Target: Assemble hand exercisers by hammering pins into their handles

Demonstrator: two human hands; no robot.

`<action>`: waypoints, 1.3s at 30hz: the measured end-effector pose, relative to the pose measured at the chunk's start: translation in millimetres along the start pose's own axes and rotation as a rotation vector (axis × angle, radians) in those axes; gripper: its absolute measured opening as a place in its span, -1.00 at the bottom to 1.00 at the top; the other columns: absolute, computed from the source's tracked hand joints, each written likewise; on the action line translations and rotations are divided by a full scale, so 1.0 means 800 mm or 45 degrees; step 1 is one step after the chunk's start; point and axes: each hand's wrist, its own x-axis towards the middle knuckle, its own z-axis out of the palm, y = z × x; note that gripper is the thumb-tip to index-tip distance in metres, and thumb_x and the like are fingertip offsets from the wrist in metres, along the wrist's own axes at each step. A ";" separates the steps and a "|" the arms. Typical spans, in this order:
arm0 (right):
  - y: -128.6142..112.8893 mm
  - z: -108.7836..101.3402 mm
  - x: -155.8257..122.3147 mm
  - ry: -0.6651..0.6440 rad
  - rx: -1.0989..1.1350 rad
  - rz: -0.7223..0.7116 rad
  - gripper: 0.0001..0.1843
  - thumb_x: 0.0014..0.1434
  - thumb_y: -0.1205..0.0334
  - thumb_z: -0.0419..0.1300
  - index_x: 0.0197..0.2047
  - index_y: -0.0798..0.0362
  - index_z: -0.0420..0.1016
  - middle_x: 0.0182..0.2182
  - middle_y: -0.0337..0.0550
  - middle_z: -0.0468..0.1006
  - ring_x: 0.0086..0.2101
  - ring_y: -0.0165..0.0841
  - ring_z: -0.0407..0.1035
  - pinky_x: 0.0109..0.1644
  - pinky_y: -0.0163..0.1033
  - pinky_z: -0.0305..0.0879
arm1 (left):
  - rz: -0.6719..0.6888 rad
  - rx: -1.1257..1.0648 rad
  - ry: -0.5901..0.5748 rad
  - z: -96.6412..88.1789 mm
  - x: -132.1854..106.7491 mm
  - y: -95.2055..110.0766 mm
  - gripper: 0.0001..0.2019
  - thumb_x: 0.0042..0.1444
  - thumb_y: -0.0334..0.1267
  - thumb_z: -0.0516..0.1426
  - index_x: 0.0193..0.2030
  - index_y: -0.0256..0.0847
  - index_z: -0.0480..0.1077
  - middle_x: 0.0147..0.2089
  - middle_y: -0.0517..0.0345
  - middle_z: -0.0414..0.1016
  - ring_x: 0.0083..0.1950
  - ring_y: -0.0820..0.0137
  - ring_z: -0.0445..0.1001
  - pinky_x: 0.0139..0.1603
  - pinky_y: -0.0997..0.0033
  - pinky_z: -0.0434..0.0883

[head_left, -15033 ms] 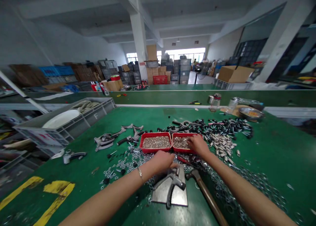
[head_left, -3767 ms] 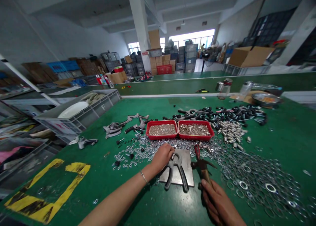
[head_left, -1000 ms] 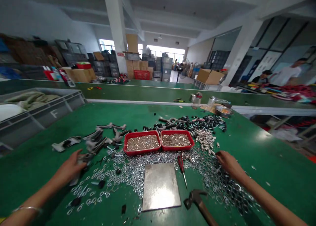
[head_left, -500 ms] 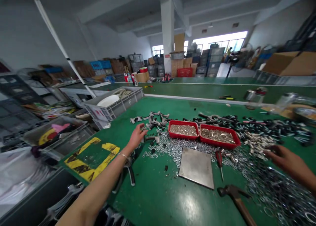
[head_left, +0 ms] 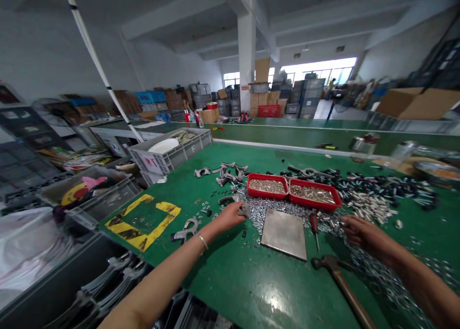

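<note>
And here we are at the green desk, left hand out near mid-frame, fingers closed around a small grey metal fitting, pinched right at the fingertips. Its long axis looks to run roughly side to side, though it's small and hard to call. That fitting sits just left of a steel plate, so the left hand is the one on it, with the right hand well off toward the right of the frame, fingers half curled above a spill of steel washers. Nothing shows in those fingers, but I can't say for sure. Between the two hands lie the plate and a red-handled screwdriver. Lower right, a claw hammer, its wooden handle running toward the bottom edge. Further up, two red trays of small metal parts, and a cast metal part just beside the left wrist.
</note>
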 end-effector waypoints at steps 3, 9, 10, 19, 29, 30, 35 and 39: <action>0.023 0.061 -0.050 -0.351 0.376 0.200 -0.72 0.06 0.03 0.40 -0.35 0.01 0.45 -0.64 -0.44 0.19 -0.68 -0.61 -0.01 -0.64 -0.45 -0.01 | -0.016 0.229 -0.117 0.021 0.013 -0.001 -0.86 -0.07 -0.50 0.20 -0.34 -0.25 0.41 -0.18 0.03 0.46 -0.09 0.23 0.45 0.06 0.21 0.36; 0.087 0.148 -0.122 -0.352 0.692 0.326 -0.70 0.00 0.18 0.47 -0.21 0.06 0.53 -0.46 -0.29 0.44 -0.50 -0.55 0.28 -0.41 -0.44 0.32 | -0.054 0.482 -0.216 0.047 0.026 0.000 -0.78 0.08 -0.56 0.04 -0.21 -0.24 0.41 -0.14 -0.10 0.44 -0.06 0.14 0.46 0.12 0.05 0.32; 0.092 0.152 -0.127 -0.354 0.726 0.331 -0.73 0.02 0.18 0.45 -0.23 0.06 0.54 -0.46 -0.29 0.45 -0.50 -0.55 0.29 -0.41 -0.44 0.32 | -0.063 0.496 -0.210 0.049 0.025 0.001 -0.78 0.09 -0.57 0.03 -0.21 -0.24 0.41 -0.14 -0.12 0.45 -0.06 0.14 0.47 0.12 0.06 0.32; 0.103 0.155 -0.146 -0.250 0.755 0.309 -0.74 0.05 0.11 0.42 -0.27 0.02 0.48 -0.45 -0.29 0.42 -0.46 -0.48 0.29 -0.34 -0.37 0.30 | -0.194 0.281 0.062 0.015 -0.006 0.027 -0.93 0.10 -0.37 0.11 -0.30 -0.24 0.42 -0.32 -0.03 0.52 -0.20 0.18 0.53 -0.12 0.26 0.43; 0.074 0.180 -0.179 -0.375 0.426 0.171 -0.70 0.13 0.00 0.34 -0.30 0.06 0.43 -0.55 -0.33 0.30 -0.52 -0.46 0.18 -0.43 -0.31 0.29 | -0.539 -1.231 0.000 0.142 -0.132 0.114 -0.65 -0.03 -0.09 0.33 -0.19 -0.31 0.51 -0.44 0.12 0.50 -0.44 0.44 0.45 -0.35 0.48 0.39; 0.069 0.180 -0.182 -0.378 0.418 0.162 -0.70 0.14 0.00 0.33 -0.31 0.06 0.43 -0.55 -0.32 0.30 -0.52 -0.46 0.18 -0.43 -0.31 0.29 | -0.572 -1.286 0.021 0.148 -0.135 0.119 -0.64 -0.05 -0.08 0.34 -0.21 -0.31 0.51 -0.44 0.13 0.49 -0.44 0.44 0.44 -0.35 0.48 0.39; 0.060 0.179 -0.191 -0.403 0.455 0.191 -0.70 0.14 -0.01 0.32 -0.32 0.06 0.44 -0.57 -0.35 0.28 -0.55 -0.47 0.16 -0.47 -0.33 0.27 | -0.676 -1.397 0.035 0.155 -0.141 0.128 -0.58 -0.15 -0.05 0.40 -0.25 -0.31 0.49 -0.41 0.11 0.49 -0.44 0.44 0.43 -0.39 0.48 0.37; 0.067 0.174 -0.191 -0.453 0.543 0.275 -0.74 0.16 0.07 0.32 -0.34 0.07 0.43 -0.57 -0.36 0.25 -0.58 -0.51 0.12 -0.50 -0.36 0.23 | -0.698 -1.428 0.000 0.159 -0.146 0.130 -0.58 -0.15 -0.06 0.40 -0.23 -0.32 0.50 -0.41 0.12 0.48 -0.43 0.45 0.43 -0.37 0.49 0.37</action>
